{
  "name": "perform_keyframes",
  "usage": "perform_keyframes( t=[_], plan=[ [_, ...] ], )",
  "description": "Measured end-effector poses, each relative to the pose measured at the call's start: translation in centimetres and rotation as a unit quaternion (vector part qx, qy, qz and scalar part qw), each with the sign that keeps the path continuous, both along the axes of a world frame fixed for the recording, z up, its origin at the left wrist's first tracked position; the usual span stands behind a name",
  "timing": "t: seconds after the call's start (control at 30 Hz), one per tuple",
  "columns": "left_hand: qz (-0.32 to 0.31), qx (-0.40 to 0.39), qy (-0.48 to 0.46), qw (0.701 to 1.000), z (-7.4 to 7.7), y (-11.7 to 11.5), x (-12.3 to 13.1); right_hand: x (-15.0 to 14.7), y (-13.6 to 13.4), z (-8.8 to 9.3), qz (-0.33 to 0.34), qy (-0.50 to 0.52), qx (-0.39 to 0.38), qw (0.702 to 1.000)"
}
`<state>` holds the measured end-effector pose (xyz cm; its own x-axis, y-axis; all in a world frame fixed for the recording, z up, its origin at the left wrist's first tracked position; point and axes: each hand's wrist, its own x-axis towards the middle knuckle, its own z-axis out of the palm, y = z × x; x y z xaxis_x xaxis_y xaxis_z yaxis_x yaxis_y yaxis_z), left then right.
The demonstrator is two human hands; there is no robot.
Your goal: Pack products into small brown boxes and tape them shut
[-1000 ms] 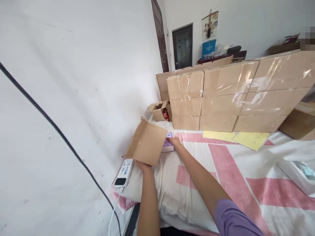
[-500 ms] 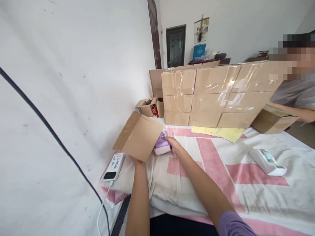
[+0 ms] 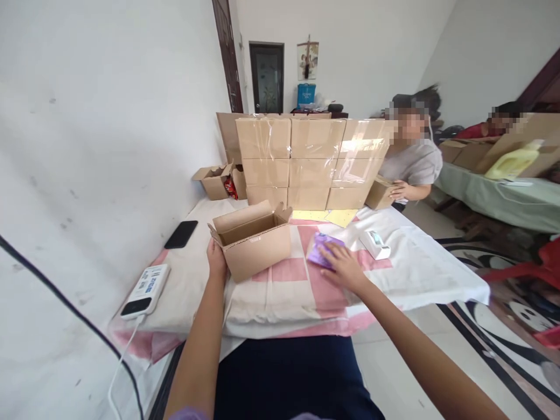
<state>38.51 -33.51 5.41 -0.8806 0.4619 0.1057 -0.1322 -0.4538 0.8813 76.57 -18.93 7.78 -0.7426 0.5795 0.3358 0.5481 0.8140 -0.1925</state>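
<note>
My left hand (image 3: 217,259) grips the left end of an open cardboard box (image 3: 258,254), whose top flaps stand up; the box is tilted slightly on the cloth. What lies inside it is hidden by the front wall. My right hand (image 3: 343,265) rests over a purple tissue pack (image 3: 318,252) lying on the table to the right of the box. Its fingers are spread across the top of the pack. Just beyond that hand is a small white device (image 3: 375,245) with a little screen.
A wall of taped cartons (image 3: 311,169) stands at the back, yellow sheets (image 3: 341,217) before it. Left are a black phone (image 3: 181,234), a white power strip (image 3: 146,290) and an opened carton (image 3: 214,182). A co-worker's hand (image 3: 402,190) touches a carton (image 3: 380,193) at right.
The cardboard box has been turned from its tipped pose so its opening faces up. My right hand has carried the tissue pack away from it to the right. The view has swung right.
</note>
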Motion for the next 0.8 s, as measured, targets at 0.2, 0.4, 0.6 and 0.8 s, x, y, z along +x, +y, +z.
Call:
perform_keyframes(
  t=[0.2,0.4,0.6,0.8],
  plan=[
    [-0.006,0.000,0.008,1.000,0.1,-1.2,0.4,-2.7,0.7,2.9,-0.028,0.002,0.028,0.999],
    [-0.003,-0.039,0.007,0.999,-0.3,-1.6,0.0,-5.8,3.2,2.1,-0.022,-0.130,-0.056,0.990],
    [-0.013,-0.050,-0.002,0.999,0.0,-1.1,0.7,-5.6,3.6,1.2,-0.008,-0.163,-0.061,0.985],
    [-0.031,-0.039,-0.010,0.999,0.5,-1.2,1.4,-5.4,4.7,4.5,-0.022,-0.119,-0.040,0.992]
  ],
)
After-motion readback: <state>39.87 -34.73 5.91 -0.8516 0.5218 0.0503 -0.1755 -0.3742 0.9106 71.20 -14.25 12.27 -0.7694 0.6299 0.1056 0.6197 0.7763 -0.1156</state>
